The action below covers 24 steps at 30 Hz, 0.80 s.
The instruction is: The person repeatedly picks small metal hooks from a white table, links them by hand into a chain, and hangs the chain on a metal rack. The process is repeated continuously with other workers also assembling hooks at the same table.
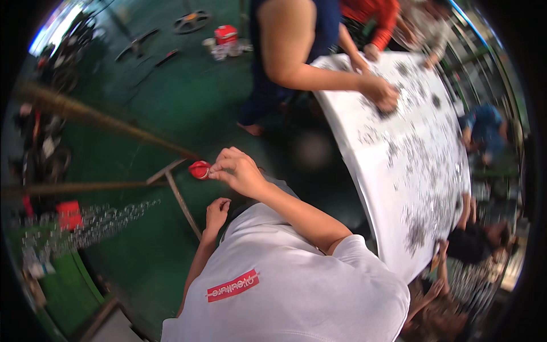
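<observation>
My right hand (242, 174) reaches leftward across my front, thumb and fingers pinched at the edge of a small, shiny red rounded thing (199, 170). I cannot tell its exact kind. It sits close to the end of a long brownish bar (108, 122) that slants in from the left. Lower down, my left hand (217, 215) hangs near my body with its fingers loosely curled together, and nothing shows in it. A metal T-shaped frame piece (178, 191) stands just left of that hand.
To the right, a long white-covered table (364, 171) bears many small dark pieces (421, 228). Another person's arm (319, 77) reaches over it; several people surround it. Chains (108, 225) appear at left. A red container (226, 34) stands on the green floor (137, 114).
</observation>
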Each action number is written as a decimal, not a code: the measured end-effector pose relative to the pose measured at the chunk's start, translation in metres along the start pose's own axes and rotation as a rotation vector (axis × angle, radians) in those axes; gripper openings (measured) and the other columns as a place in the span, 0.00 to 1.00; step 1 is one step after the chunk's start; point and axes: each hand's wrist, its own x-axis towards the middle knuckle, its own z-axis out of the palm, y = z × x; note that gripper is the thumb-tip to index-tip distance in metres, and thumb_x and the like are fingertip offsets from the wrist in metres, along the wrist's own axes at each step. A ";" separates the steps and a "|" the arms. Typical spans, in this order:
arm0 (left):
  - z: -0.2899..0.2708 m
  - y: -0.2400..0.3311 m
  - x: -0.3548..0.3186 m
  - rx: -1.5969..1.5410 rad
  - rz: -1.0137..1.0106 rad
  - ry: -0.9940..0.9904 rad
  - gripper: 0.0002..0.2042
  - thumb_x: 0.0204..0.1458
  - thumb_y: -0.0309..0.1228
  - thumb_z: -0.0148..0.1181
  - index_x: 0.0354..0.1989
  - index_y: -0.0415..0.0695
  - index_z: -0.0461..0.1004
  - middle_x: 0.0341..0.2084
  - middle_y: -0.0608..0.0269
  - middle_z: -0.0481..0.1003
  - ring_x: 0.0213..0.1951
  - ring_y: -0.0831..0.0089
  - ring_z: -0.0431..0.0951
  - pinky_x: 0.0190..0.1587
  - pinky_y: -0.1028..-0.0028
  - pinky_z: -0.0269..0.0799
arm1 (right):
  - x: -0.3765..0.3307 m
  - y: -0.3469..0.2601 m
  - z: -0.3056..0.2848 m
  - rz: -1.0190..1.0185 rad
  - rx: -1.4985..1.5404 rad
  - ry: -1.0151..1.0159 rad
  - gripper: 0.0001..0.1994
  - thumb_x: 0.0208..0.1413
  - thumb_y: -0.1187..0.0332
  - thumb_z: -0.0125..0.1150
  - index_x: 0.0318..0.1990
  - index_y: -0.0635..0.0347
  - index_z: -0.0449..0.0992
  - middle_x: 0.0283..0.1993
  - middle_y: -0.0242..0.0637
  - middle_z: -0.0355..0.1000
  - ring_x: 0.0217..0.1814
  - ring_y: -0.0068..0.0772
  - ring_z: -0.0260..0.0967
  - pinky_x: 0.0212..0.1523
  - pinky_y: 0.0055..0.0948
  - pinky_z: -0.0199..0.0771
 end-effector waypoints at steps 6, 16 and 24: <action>0.030 0.066 0.055 0.069 0.291 -0.253 0.06 0.52 0.27 0.59 0.37 0.40 0.78 0.33 0.52 0.79 0.33 0.59 0.81 0.38 0.66 0.75 | -0.077 -0.017 -0.079 0.183 -0.051 0.281 0.05 0.45 0.66 0.69 0.30 0.54 0.83 0.30 0.29 0.72 0.37 0.32 0.67 0.40 0.33 0.64; 0.183 0.281 0.126 0.034 0.823 -0.553 0.07 0.53 0.28 0.58 0.36 0.41 0.79 0.31 0.54 0.78 0.33 0.58 0.79 0.37 0.66 0.73 | -0.172 -0.059 -0.203 0.331 -0.114 0.772 0.04 0.45 0.71 0.69 0.31 0.56 0.83 0.29 0.31 0.71 0.36 0.30 0.67 0.41 0.29 0.67; 0.376 0.406 0.137 0.222 1.252 -0.550 0.19 0.47 0.29 0.64 0.51 0.53 0.75 0.53 0.58 0.71 0.57 0.56 0.66 0.56 0.62 0.65 | -0.243 -0.051 -0.298 0.371 -0.247 0.902 0.07 0.42 0.76 0.69 0.32 0.56 0.84 0.28 0.30 0.70 0.34 0.28 0.67 0.37 0.26 0.65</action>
